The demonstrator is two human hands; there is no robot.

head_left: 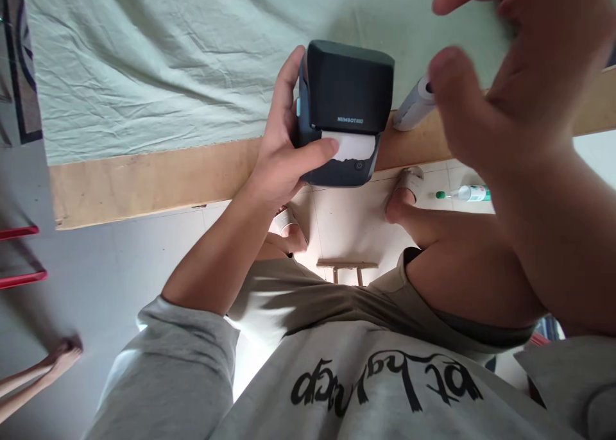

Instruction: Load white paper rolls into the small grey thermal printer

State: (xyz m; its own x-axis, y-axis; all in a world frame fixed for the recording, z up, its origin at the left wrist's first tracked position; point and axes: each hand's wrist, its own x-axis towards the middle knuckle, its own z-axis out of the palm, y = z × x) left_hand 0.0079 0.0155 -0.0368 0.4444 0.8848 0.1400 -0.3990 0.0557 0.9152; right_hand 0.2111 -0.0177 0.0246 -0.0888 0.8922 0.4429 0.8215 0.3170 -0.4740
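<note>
Head view: the dark printer, held over the wooden edge near the middle of the scene, has its lid down, and a white paper strip shows out of the slot at its six o'clock side. So the paper is through, by my judgement, and the cover is closed over it. The strip's free end is ragged, it is not pulled clear, and I see no print on it (the thumb hides part of it).

The left hand comes in from eight o'clock, its grip wrapped round the casing with the thumb pressed on the strip. The right hand, toward three o'clock, is blurred, fingers spread and grasping nothing.

Also at three o'clock, between printer and right hand, a white roll sits apart from the printer; whether the right thumb touches it I cannot tell. Green cloth spreads from nine o'clock round past twelve, and a bottle lies on the floor toward four.
</note>
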